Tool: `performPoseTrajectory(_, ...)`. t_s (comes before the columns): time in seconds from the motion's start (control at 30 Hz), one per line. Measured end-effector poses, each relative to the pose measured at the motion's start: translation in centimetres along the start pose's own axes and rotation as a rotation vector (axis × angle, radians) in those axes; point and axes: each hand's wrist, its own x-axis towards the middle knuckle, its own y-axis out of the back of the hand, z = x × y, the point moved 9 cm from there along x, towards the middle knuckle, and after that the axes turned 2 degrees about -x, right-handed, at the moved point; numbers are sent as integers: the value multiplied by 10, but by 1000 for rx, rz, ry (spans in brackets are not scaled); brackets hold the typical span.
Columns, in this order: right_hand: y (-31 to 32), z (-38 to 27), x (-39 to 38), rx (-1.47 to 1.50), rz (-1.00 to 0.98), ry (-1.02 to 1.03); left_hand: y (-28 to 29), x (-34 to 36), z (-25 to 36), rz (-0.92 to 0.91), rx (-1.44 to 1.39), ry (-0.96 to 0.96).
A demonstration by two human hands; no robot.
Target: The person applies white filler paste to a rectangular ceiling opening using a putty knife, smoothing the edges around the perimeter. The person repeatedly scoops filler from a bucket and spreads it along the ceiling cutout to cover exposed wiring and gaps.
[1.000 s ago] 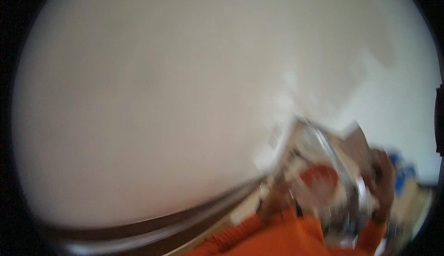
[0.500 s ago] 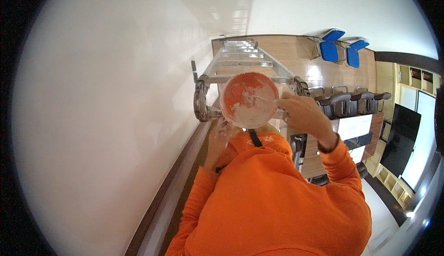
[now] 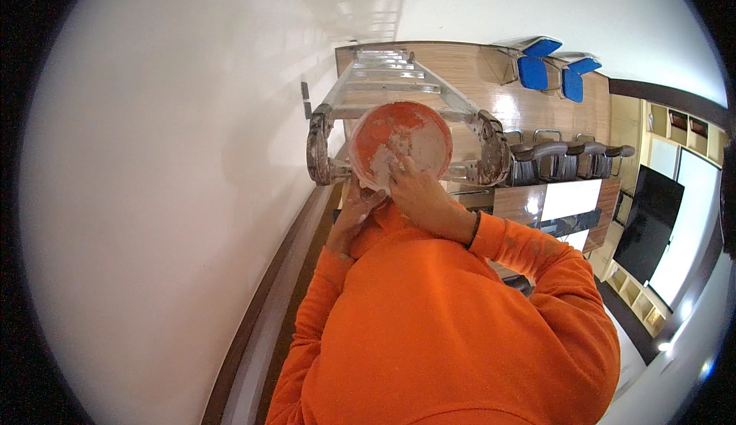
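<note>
A round orange-red tub (image 3: pixel 369 128) is at the top of the ladder, its inside smeared with whitish paste (image 3: pixel 431 145). My left hand (image 3: pixel 357 207) grips the tub's near left rim, its fingers streaked with white. Over the near side of the tub reaches my right hand (image 3: pixel 422 196). Its fingers are closed together down at the paste, and whatever they hold is hidden or too small to name.
An aluminium ladder (image 3: pixel 387 86) with paint-spattered top joints (image 3: pixel 491 149) stretches down to the wooden floor. Close on the left is a pale wall (image 3: pixel 169 156). Blue chairs (image 3: pixel 532 73), a table (image 3: pixel 521 201), dark chairs (image 3: pixel 563 163) and a black screen (image 3: pixel 648 214) stand right.
My right hand has moved from the tub's right rim leftward and inward, its fingers now over the paste. My left hand stays on the tub. The whole view has shifted slightly.
</note>
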Motion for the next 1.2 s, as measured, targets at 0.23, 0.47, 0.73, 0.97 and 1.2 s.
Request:
performPoseTrajectory(0.23, -7, -12, -18, -7, -71, 35, 3, -15, 2, -59, -177, -89)
performPoseTrajectory(0.47, 23, 28, -34, 205, -235, -20, 9, -11, -15, -4, -185, -59)
performPoseTrajectory(0.73, 32, 112, -51, 1111, -34, -108, 39, -8, -23, 70, 158, -47)
performPoseTrajectory(0.97, 66, 44, -57, 1291, 84, 5, 44, -75, -15, 111, 156, -189)
performPoseTrajectory(1.2, 140, -30, -6, 1212, 386, 125, 102, -227, 60, 372, 1093, -350)
